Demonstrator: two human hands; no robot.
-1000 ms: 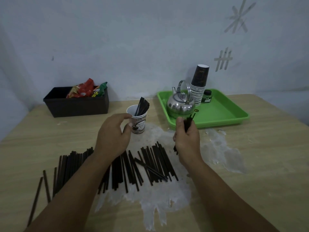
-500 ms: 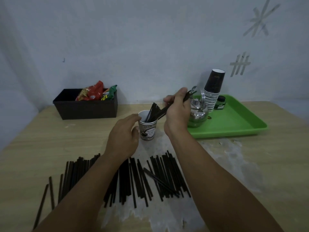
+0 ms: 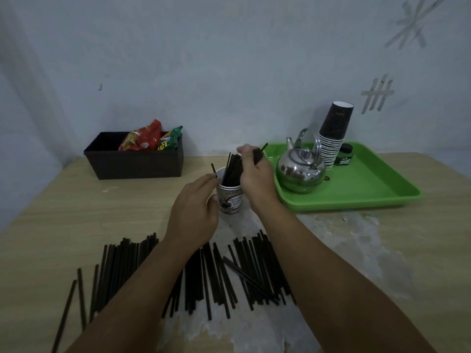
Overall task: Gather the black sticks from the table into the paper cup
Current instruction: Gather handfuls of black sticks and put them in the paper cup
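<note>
Sticks going into cup, mid-table.
Right hand (image 3: 256, 174) gripped a few sticks (image 3: 259, 155) over the paper cup (image 3: 230, 200); left hand (image 3: 195, 212) curled around its left side. Loose sticks (image 3: 229, 273) lay near.

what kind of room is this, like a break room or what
Probably a tea or break corner: a wooden table against a plain wall, a green tray with a metal kettle and stacked paper cups, plus a snack box.

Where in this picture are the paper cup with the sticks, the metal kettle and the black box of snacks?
paper cup (image 3: 230, 200): head view, on its printed front wall.
metal kettle (image 3: 300, 171): head view, on its round shiny body.
black box (image 3: 137, 165): head view, on its front wall.
</note>
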